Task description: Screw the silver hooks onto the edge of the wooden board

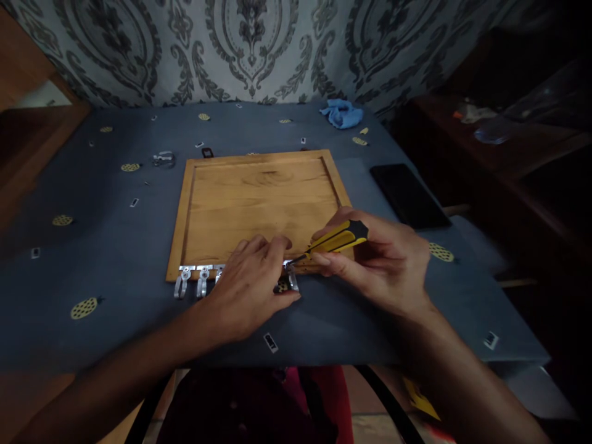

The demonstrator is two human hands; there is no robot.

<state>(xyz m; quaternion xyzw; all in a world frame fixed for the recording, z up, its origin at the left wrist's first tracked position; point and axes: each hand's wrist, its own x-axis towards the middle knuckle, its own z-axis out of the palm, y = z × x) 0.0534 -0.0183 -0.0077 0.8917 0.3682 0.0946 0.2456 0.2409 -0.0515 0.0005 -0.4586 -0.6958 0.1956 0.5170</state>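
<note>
A framed wooden board (259,209) lies flat on the cloth-covered table. A silver metal hook rail (202,271) runs along its near edge, with several hooks jutting toward me. My left hand (250,280) covers the middle of the rail and holds it against the board, fingers bent on top and thumb at the near edge. In my right hand (377,259) is a screwdriver (340,237) with a yellow and black handle. It is tilted, its tip at the rail's right end beside my left fingers. The screw head under the tip is too small to make out.
Left of the board lies a small metal piece (163,160), perhaps another hook. A dark hanger loop (208,153) shows at the board's far edge. A black phone (409,195) rests on the right, and a crumpled blue cloth (341,114) at the back. A patterned curtain (252,49) borders the table.
</note>
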